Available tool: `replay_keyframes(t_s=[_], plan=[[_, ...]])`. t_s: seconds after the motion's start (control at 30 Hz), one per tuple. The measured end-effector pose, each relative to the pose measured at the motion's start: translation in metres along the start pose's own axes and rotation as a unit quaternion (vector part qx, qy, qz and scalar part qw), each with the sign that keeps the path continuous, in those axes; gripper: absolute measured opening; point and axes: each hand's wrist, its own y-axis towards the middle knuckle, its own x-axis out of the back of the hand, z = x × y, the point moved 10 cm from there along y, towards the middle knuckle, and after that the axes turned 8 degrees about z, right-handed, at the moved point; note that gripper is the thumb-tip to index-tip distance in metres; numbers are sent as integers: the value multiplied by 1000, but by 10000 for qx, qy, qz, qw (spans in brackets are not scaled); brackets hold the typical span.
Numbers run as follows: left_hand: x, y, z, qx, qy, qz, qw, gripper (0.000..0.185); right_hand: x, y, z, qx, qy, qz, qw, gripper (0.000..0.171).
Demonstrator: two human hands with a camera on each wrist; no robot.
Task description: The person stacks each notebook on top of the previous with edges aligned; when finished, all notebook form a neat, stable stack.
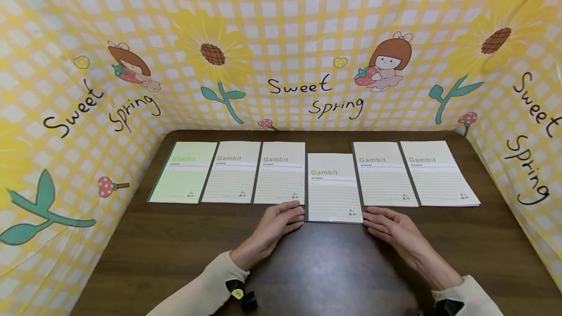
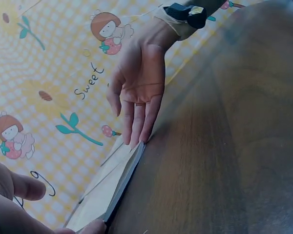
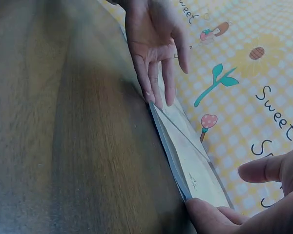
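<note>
Pale notebooks: apparently six.

Seen low along the dark wooden table. A notebook lies flat on it, near edge and dark spine toward the camera. The right hand reaches down from upper frame, fingers straight, fingertips touching the notebook's far corner. The left hand fills the lower left, blurred, one fingertip at the notebook's near corner. Behind, a yellow checked backdrop with cartoon girls, strawberries, "Sweet" lettering.
</note>
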Motion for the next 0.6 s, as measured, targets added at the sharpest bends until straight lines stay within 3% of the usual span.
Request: replay_keyframes(t_s=[0.23, 0.5, 0.6], plan=[[-1, 7, 1, -159, -58, 104, 9998, 52, 7, 6, -3, 14, 392, -148, 9991, 59], [0, 17, 0, -241, -169, -58, 9995, 47, 11, 11, 0, -13, -265, -393, 9989, 57], [0, 19, -1, -303, -252, -52, 9992, 49, 14, 13, 1, -7, -230, -434, 9988, 54]])
